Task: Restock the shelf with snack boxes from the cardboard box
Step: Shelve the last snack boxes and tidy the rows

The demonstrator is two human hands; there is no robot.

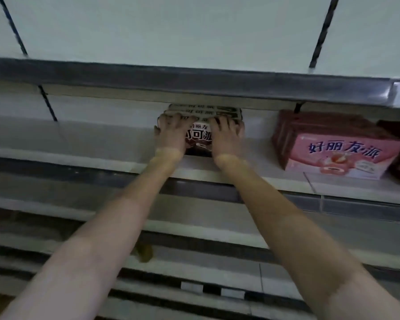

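Brown snack boxes (198,137) under left hand (171,132) and right hand (225,137).

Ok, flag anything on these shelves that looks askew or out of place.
Nothing stands out. The brown snack boxes under both hands sit square on the shelf; the pink box stands upright at the front edge.

**Both hands on a row of dark boxes at the shelf**

Both arms reach up to a white shelf (102,135). The left hand (171,132) and right hand (225,135) lie with fingers spread over the front of a row of dark snack boxes (199,137), which runs back toward 12 o'clock. At 3 o'clock from them, well apart, stands a pink box (340,155) fronting its own row. Further bare shelves (194,232) lie toward 6 o'clock.
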